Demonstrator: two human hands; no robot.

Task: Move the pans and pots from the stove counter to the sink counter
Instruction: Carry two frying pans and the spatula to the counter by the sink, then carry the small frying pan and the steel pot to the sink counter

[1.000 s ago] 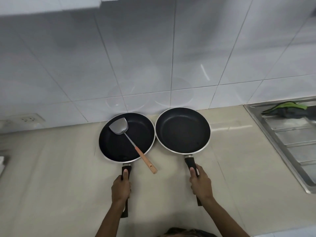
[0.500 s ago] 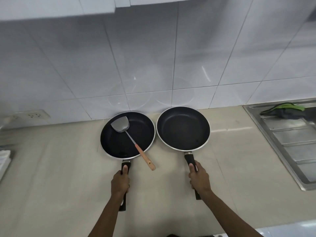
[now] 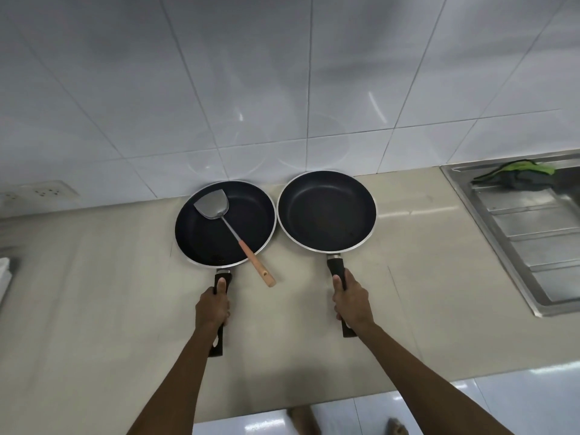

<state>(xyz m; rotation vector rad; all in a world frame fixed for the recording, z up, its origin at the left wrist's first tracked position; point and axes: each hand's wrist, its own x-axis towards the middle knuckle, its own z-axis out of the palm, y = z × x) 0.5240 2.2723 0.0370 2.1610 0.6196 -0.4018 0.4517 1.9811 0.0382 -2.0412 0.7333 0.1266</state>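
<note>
Two black frying pans with silver rims sit side by side on the beige counter (image 3: 94, 309), close to the tiled wall. The left pan (image 3: 204, 243) holds a steel spatula (image 3: 233, 232) with a wooden grip that sticks out over its rim. My left hand (image 3: 212, 307) is closed around that pan's black handle. The right pan (image 3: 326, 210) is empty, and my right hand (image 3: 351, 301) grips its black handle. The two rims nearly touch.
A steel sink drainboard (image 3: 530, 240) lies at the right, with a green and grey cloth (image 3: 518, 175) at its back. A wall socket (image 3: 47, 192) is at the left. A white object (image 3: 4, 277) shows at the far left edge. Tiled floor lies below the counter's front edge.
The view has pulled back and my arms reach further out. Both hands keep their grip on the handles, and the pans stay side by side near the wall.
</note>
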